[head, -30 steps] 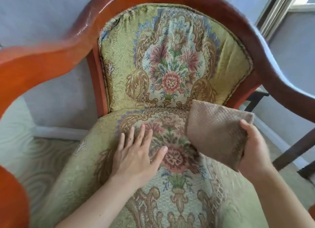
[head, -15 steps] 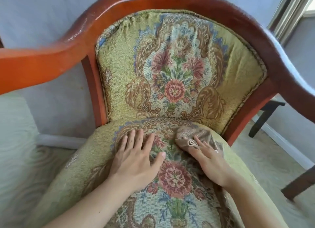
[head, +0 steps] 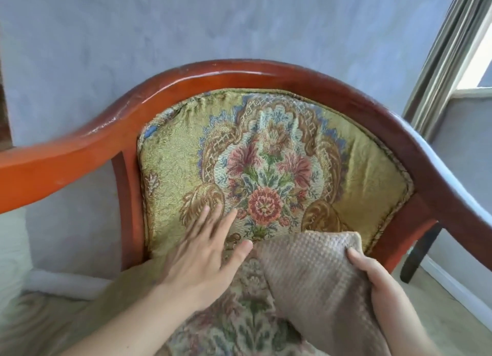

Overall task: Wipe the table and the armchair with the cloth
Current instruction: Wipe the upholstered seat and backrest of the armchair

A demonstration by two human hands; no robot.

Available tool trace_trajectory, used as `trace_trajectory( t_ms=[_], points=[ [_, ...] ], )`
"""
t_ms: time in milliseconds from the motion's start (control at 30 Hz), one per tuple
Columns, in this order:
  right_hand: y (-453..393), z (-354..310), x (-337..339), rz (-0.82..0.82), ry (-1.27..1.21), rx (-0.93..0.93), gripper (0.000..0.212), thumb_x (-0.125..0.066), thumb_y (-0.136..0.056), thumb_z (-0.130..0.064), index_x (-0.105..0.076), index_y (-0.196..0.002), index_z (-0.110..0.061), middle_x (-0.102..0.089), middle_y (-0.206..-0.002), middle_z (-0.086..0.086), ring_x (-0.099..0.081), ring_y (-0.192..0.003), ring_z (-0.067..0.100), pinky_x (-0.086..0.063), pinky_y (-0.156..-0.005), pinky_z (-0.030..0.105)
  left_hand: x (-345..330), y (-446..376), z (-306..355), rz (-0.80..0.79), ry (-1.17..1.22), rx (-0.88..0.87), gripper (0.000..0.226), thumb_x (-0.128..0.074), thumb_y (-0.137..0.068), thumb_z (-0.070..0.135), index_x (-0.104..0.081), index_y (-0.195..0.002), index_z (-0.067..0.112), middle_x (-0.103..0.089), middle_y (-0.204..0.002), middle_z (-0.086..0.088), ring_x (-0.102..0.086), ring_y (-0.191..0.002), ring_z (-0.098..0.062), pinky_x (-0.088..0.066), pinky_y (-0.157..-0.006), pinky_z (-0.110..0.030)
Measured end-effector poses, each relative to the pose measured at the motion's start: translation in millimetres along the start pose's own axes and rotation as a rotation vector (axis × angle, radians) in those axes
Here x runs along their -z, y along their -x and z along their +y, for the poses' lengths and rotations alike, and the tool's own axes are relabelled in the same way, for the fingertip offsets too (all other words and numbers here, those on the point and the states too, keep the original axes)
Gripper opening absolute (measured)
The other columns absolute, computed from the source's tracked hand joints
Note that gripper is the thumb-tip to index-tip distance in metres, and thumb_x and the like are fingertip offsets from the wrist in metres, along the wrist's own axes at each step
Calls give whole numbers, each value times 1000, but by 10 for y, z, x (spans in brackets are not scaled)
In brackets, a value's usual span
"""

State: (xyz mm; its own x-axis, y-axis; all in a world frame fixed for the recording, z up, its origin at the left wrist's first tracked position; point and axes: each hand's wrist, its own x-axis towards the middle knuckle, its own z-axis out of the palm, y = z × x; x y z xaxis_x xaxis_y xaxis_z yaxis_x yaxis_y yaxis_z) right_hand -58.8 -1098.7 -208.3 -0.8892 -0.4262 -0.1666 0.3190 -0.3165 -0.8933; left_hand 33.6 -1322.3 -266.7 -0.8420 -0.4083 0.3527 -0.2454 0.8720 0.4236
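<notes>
An armchair (head: 239, 79) with a curved red-brown wooden frame and green-gold floral upholstery fills the view. My left hand (head: 205, 254) is open, fingers spread, lying over the lower left of the backrest where it meets the seat. My right hand (head: 383, 297) grips a beige waffle-weave cloth (head: 314, 281) by its right edge. The cloth is lifted above the seat, its upper edge in front of the bottom of the backrest. Much of the seat is hidden under my arms and the cloth.
A grey wall (head: 186, 23) stands right behind the chair. A window frame with a curtain (head: 458, 57) is at the upper right. A dark furniture leg (head: 418, 254) shows beside the chair's right post, on pale patterned carpet (head: 458, 326).
My right hand has lifted the cloth off the seat, where it pressed half a second ago. My left hand slid up from the seat to the backrest. The view tilted upward.
</notes>
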Motion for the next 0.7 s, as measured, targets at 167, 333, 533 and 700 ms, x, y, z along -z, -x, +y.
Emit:
trace_trajectory(
  t_ms=[167,333,533,700],
  points=[
    [-266,-350,-169,27,62,136,34,-63,-87,-49,-82,-80,-21,-78,-86,10,-75,-69,30,-57,-64,41,216,-604,153,204,-70,-56,83,22,-79,82,22,-152,42,35,-158,16,37,-143,-5,19,-118,-33],
    [-577,-650,-537,101,-58,392,24,-61,-89,-52,-68,-84,-30,-74,-65,-8,-72,-56,14,-57,-51,36,408,-1196,225,374,-201,-119,80,23,-85,76,20,-153,33,30,-162,3,29,-149,-17,13,-124,-38],
    [-857,-1045,-905,40,-195,656,33,-63,-85,-56,-66,-102,-29,-78,-85,-5,-76,-82,21,-61,-73,47,617,-1686,101,450,-466,-132,80,26,-86,71,27,-152,26,35,-160,-3,34,-146,-23,16,-123,-43],
    [-1064,-1313,-1078,230,-112,970,24,-60,-88,-44,-61,-75,-25,-61,-67,-8,-61,-70,18,-54,-68,38,805,-2053,29,499,-578,-139,84,25,-86,71,25,-154,21,32,-161,-8,29,-149,-26,11,-124,-48]
  ],
)
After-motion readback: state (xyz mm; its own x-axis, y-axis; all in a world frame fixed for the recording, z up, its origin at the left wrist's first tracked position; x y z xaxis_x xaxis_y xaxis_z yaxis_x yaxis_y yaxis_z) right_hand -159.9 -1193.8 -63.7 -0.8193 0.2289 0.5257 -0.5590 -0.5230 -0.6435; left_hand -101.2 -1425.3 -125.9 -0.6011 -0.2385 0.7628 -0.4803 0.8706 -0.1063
